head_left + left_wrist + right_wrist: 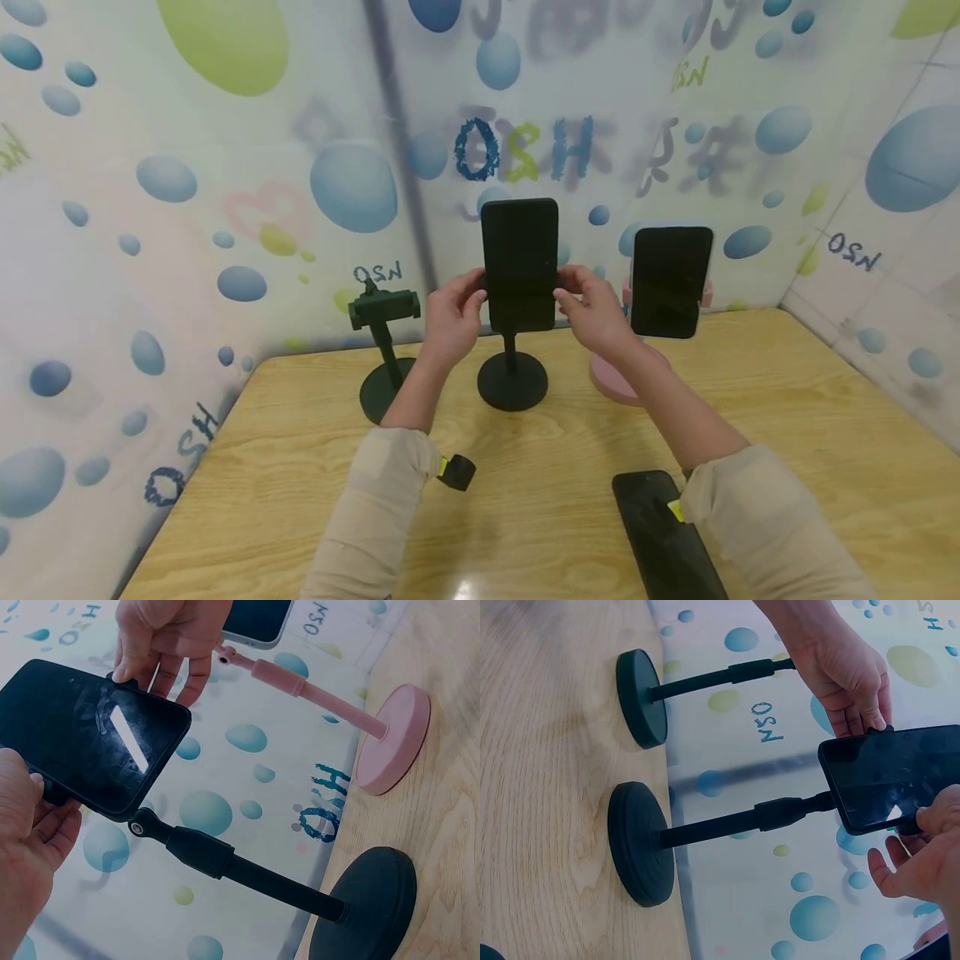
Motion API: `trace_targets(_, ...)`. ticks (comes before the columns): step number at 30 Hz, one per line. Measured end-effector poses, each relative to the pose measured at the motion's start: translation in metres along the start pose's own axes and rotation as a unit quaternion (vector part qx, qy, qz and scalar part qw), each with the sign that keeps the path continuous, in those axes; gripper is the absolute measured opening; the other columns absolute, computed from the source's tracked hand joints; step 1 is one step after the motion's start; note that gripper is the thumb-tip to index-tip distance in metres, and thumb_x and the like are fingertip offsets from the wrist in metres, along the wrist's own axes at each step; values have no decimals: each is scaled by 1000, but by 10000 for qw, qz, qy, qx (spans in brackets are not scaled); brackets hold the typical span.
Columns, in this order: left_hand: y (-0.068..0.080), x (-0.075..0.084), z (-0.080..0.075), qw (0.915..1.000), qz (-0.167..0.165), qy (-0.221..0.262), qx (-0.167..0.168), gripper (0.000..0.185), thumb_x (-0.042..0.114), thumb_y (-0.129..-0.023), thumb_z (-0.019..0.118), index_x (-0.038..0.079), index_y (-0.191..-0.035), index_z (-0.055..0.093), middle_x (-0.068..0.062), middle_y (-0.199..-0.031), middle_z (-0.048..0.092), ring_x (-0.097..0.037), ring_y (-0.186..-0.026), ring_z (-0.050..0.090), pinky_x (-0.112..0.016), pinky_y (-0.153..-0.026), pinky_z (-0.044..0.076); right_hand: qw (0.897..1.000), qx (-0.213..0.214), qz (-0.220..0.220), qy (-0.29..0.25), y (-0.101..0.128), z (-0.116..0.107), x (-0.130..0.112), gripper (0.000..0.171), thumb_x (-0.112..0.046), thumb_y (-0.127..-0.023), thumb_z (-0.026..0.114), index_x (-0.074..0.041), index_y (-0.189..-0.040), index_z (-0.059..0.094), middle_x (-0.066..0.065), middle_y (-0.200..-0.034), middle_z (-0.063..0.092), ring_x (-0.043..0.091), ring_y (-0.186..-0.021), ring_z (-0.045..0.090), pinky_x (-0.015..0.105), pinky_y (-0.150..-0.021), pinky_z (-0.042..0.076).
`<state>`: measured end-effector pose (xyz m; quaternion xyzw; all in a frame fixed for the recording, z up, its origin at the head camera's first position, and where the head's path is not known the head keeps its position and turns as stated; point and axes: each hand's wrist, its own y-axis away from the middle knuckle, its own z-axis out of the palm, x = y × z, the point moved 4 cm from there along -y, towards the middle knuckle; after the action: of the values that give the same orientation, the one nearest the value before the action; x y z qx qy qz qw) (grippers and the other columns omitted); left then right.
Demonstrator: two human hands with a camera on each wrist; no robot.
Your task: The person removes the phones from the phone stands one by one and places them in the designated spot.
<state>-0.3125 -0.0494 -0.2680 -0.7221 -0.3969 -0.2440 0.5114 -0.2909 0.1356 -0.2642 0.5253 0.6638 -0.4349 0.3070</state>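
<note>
Black phone (520, 262), dark screen, stands upright in portrait on black stand (513, 379), a round-base stand with a thin pole, mid surface near the back wall. Left hand (452, 315) and right hand (596, 310) touch the phone's side edges at clamp height.

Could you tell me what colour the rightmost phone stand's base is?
Pink base, clearest in the left wrist view.

Three stands line the table's (787, 400) back edge; a fourth phone (663, 533) lies flat in front.
</note>
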Motion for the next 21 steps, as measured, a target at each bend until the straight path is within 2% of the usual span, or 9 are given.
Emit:
trace_targets(5, 2, 1, -3, 10000, -10, 2, -3, 32, 1, -90, 50, -3, -122, 53, -16, -114, 58, -23, -95, 59, -30, -84, 47, 9996, 24, -227, 191, 3, 1, -2, 38, -10, -96, 41, 3, -131, 37, 20, -126, 44, 30, -116, 42, 42, -97, 36)
trace_targets(12, 5, 7, -10, 10000, -7, 58, 47, 32, 1, -90, 51, -3, -122, 54, -16, -113, 59, -23, -90, 59, -30, -77, 49, 9983, 69, -570, 94, 10, 2, -9, 36, -6, -95, 41, 5, -130, 37, 21, -122, 45, 30, -113, 45, 42, -97, 36)
trace_targets(18, 11, 18, -17, 9994, 321, 100, 98, 31, 0, -89, 52, -4, -119, 55, -17, -102, 62, -22, -74, 56, -22, -61, 45, 9961, 187, -859, 54, 19, 0, -15, 36, -4, -94, 42, 7, -128, 38, 22, -125, 44, 30, -113, 44, 42, -97, 35)
trace_targets(21, 14, 24, -19, 9985, 527, 123, 107, 30, -1, -88, 53, -5, -118, 56, -17, -101, 62, -21, -72, 55, -20, -59, 44, 9947, 212, -1009, -29, 25, -2, -19, 35, -2, -94, 43, 8, -127, 39, 22, -125, 44, 30, -112, 44, 41, -97, 35)
